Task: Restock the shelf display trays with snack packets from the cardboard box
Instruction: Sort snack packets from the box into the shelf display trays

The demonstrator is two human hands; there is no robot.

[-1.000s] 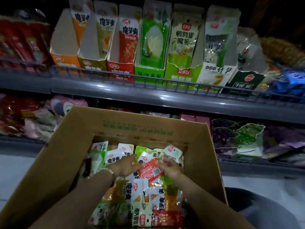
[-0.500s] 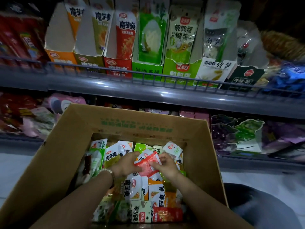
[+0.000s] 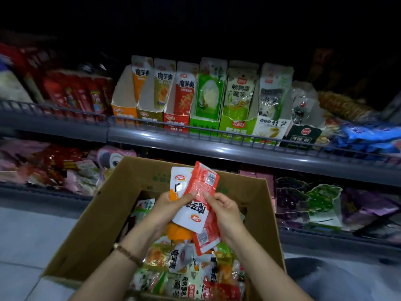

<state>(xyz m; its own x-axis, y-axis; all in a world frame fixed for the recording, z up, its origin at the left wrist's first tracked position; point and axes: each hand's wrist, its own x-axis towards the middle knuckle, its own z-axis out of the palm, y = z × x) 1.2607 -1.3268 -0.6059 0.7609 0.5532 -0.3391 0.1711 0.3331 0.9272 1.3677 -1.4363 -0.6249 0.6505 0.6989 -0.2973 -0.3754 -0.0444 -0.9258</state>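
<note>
Barely started imo: left hand (image 3: 168,206) and right hand (image 3: 226,211) both pinch a few snack packets (image 3: 202,185) above the cardboard box (image 3: 97,224), which looks pretty full (it's dim); display trays (image 3: 176,123) beyond it wait.

Head-worn, wide-angle, looking forward and down, close over the open brown cardboard box (image 3: 91,224), facing the grey metal shelf (image 3: 195,144).

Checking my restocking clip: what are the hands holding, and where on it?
A few red and white snack packets, over the cardboard box: left hand grips their left edge, right hand their right edge, mid-length.
</note>
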